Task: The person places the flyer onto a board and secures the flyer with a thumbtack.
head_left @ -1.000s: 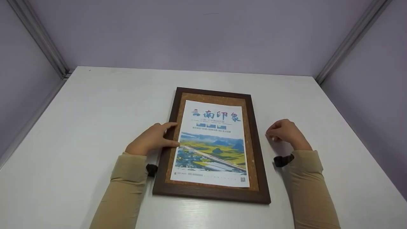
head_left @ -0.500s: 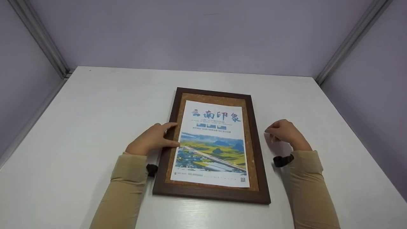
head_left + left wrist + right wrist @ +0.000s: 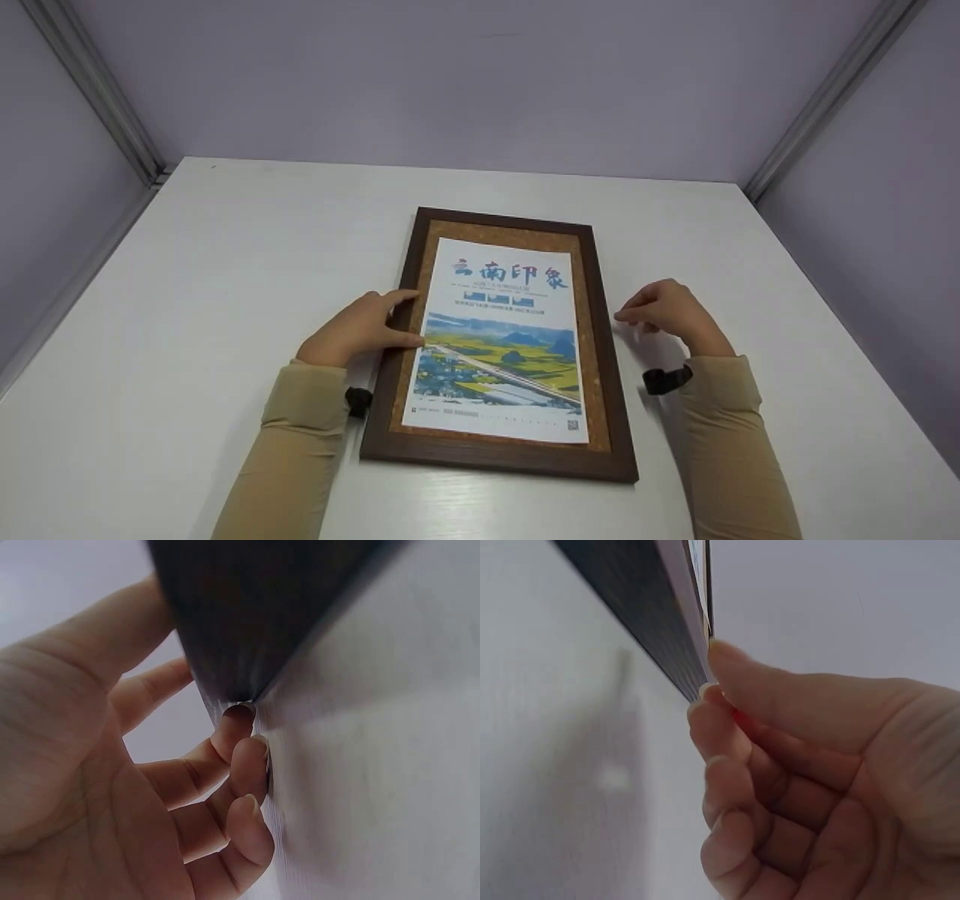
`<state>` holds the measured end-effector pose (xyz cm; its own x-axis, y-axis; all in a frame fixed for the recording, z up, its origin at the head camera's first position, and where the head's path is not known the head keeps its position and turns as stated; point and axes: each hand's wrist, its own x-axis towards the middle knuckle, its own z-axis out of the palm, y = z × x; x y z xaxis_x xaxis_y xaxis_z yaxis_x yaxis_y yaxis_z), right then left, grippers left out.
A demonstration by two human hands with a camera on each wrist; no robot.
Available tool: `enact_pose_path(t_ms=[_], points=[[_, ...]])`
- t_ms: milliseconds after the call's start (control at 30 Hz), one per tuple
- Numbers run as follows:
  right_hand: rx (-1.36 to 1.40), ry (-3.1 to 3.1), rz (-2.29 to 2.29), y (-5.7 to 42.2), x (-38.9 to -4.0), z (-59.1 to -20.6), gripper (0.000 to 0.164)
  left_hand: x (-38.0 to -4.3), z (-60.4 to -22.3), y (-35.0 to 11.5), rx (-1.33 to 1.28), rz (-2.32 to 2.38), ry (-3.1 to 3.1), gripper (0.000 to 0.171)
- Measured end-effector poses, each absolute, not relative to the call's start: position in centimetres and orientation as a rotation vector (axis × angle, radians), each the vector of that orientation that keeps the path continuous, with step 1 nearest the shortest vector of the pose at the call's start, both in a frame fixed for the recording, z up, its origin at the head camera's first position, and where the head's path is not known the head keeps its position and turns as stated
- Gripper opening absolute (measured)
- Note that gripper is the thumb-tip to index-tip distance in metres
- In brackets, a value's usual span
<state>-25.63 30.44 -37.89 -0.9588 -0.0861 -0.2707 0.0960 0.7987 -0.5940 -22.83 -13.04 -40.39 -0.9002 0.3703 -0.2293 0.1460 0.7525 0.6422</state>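
Note:
A cork board (image 3: pixel 491 232) in a dark brown wooden frame (image 3: pixel 499 459) lies flat on the white table. A printed landscape poster (image 3: pixel 499 360) with large blue characters covers most of the cork. My left hand (image 3: pixel 356 326) grips the frame's left side, its thumb reaching over to the paper's left edge. In the left wrist view, several fingers (image 3: pixel 238 720) curl against the frame's outer side, low by the tabletop. My right hand (image 3: pixel 671 311) is just off the frame's right side. Its thumb and fingertips pinch a small red object (image 3: pixel 740 718), mostly hidden by the fingers.
The white table (image 3: pixel 247 232) extends around the frame on every side. Pale lilac panels (image 3: pixel 480 90) rise at the back and both sides, with metal posts (image 3: pixel 817 112) in the corners. A black wrist camera (image 3: pixel 667 380) sits beneath the right wrist.
My right hand has shifted slightly left, its fingertips now closer to the frame's right side. The left hand, frame and poster have stayed put.

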Motion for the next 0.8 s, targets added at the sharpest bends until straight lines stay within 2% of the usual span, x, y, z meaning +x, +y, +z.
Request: enact_pose_path(t_ms=[800], points=[[-0.14,2.841,-1.075,28.3,-24.9,-37.2,0.026,-22.5,-40.2,-12.9,0.359,0.915,2.6,0.083]])
